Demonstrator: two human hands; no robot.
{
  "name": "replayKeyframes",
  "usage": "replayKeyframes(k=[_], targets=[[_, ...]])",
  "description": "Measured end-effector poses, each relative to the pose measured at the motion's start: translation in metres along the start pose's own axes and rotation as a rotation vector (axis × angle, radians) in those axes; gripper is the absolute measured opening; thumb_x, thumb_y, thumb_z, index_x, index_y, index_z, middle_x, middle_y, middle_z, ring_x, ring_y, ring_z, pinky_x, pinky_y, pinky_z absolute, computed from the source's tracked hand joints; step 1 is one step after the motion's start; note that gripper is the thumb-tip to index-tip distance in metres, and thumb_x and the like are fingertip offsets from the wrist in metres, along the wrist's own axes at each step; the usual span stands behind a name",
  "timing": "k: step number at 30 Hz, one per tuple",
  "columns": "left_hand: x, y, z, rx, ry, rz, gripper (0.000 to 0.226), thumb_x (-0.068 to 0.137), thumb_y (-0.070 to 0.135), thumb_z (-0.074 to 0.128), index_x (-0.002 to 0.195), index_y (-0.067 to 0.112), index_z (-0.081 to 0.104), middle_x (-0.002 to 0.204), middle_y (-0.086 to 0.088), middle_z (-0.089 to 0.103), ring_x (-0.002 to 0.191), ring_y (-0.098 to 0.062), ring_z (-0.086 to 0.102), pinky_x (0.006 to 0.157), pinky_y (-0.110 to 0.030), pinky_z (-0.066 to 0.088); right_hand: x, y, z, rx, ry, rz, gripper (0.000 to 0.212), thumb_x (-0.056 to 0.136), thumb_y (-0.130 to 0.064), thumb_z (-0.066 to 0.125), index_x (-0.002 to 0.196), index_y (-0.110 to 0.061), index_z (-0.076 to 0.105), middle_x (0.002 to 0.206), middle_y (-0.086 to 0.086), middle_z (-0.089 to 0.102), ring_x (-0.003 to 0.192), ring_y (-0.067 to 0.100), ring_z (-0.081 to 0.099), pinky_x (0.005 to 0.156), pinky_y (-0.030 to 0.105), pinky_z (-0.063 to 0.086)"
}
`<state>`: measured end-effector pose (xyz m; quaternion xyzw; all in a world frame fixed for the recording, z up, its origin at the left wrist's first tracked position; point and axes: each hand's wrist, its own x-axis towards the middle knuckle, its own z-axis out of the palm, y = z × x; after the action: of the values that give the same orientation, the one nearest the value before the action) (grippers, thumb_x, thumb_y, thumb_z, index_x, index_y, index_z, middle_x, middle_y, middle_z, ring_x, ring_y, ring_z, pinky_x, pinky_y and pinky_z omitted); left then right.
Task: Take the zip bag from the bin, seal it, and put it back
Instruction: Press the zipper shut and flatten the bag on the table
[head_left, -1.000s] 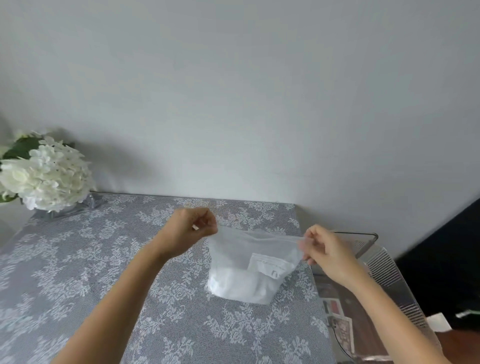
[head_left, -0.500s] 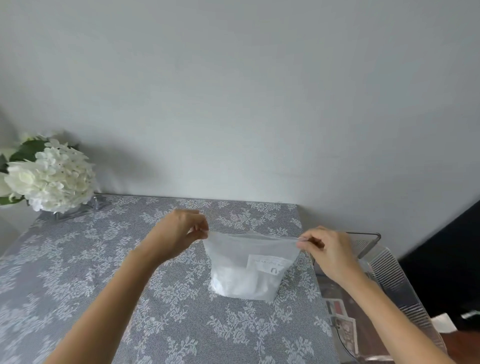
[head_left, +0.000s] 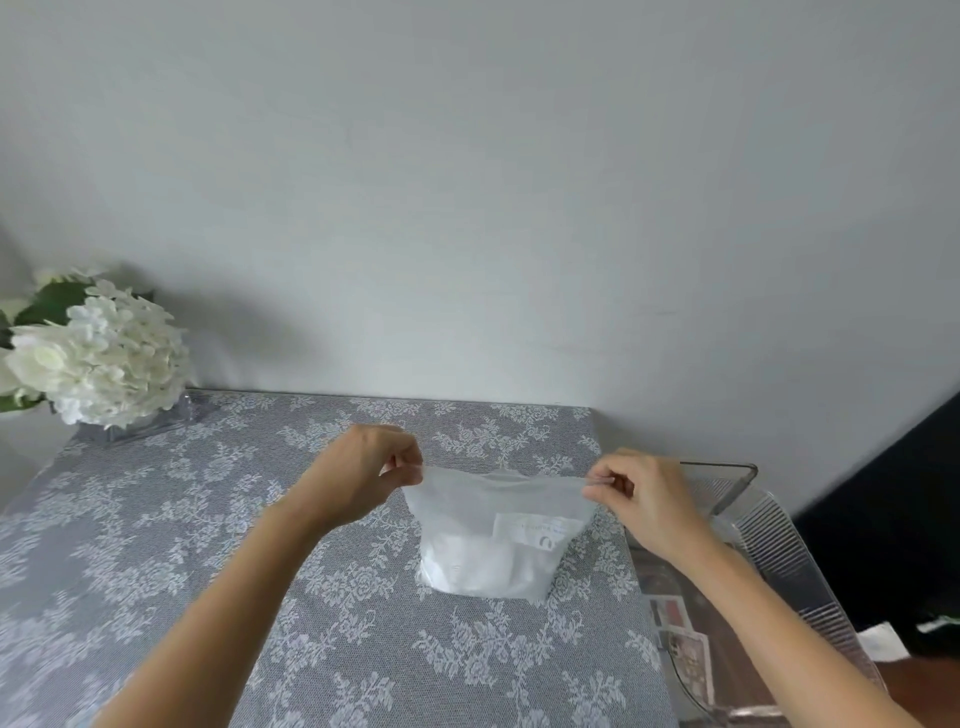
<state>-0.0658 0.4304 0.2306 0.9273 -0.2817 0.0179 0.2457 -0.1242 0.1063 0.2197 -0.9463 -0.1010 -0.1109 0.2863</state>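
Note:
A frosted white zip bag (head_left: 493, 540) with a small white label stands upright on the grey floral tablecloth (head_left: 208, 545), something white inside it. My left hand (head_left: 363, 473) pinches the bag's top left corner. My right hand (head_left: 644, 501) pinches the top right corner. The top edge is stretched taut between both hands. The clear plastic bin (head_left: 779, 561) sits just right of the table, behind my right forearm.
A bunch of white hydrangea flowers (head_left: 98, 353) in a clear holder stands at the table's back left corner. A plain grey wall rises behind the table. Several printed cards (head_left: 680, 639) lie in the bin's bottom. A dark object fills the far right.
Both hands have pulled the bag's top edge straighter and flatter. My left hand has lowered slightly and the bag now stands more squarely on the cloth.

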Motion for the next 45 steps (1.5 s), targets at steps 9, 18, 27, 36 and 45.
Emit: replayKeyframes(k=[9, 18, 27, 36, 45], targets=[[0.0, 0.006, 0.008, 0.061, 0.004, 0.019, 0.008, 0.083, 0.034, 0.069, 0.086, 0.027, 0.068, 0.083, 0.014, 0.066, 0.08, -0.007, 0.061, 0.069, -0.025, 0.047, 0.004, -0.003, 0.003, -0.037, -0.065, -0.009, 0.011, 0.073, -0.023, 0.08, 0.079, -0.021, 0.072, 0.073, -0.021, 0.06, 0.061, -0.012, 0.052, 0.061, 0.006, 0.032], [-0.001, 0.008, 0.008, -0.016, 0.053, -0.017, 0.011, 0.076, 0.029, 0.077, 0.071, 0.025, 0.068, 0.073, 0.012, 0.068, 0.076, -0.012, 0.057, 0.063, -0.028, 0.045, 0.008, -0.005, 0.005, 0.046, -0.012, 0.042, 0.011, 0.067, -0.015, 0.085, 0.069, -0.02, 0.075, 0.057, -0.024, 0.057, 0.067, -0.014, 0.059, 0.058, 0.0, 0.04], [0.01, 0.016, 0.015, -0.006, 0.013, -0.009, 0.009, 0.081, 0.034, 0.071, 0.08, 0.024, 0.071, 0.08, 0.009, 0.071, 0.074, -0.007, 0.054, 0.066, -0.028, 0.044, 0.013, -0.011, 0.013, 0.073, -0.092, -0.011, 0.01, 0.071, -0.016, 0.083, 0.073, -0.022, 0.074, 0.063, -0.019, 0.064, 0.075, -0.003, 0.064, 0.062, 0.001, 0.043], [0.011, 0.02, 0.021, 0.087, 0.033, 0.034, 0.012, 0.084, 0.039, 0.066, 0.087, 0.027, 0.067, 0.088, 0.013, 0.069, 0.084, -0.008, 0.051, 0.077, -0.031, 0.048, 0.018, -0.013, 0.015, 0.024, -0.077, -0.048, 0.009, 0.072, -0.017, 0.081, 0.076, -0.015, 0.073, 0.075, -0.003, 0.072, 0.066, 0.009, 0.063, 0.063, 0.012, 0.043], [0.017, 0.029, 0.032, 0.046, 0.108, 0.066, 0.013, 0.081, 0.032, 0.07, 0.075, 0.022, 0.067, 0.076, 0.009, 0.068, 0.077, -0.015, 0.055, 0.071, -0.029, 0.041, 0.02, -0.022, 0.017, 0.07, -0.052, -0.032, 0.009, 0.07, -0.015, 0.083, 0.067, -0.014, 0.074, 0.065, -0.009, 0.07, 0.057, -0.004, 0.06, 0.057, 0.003, 0.041]])
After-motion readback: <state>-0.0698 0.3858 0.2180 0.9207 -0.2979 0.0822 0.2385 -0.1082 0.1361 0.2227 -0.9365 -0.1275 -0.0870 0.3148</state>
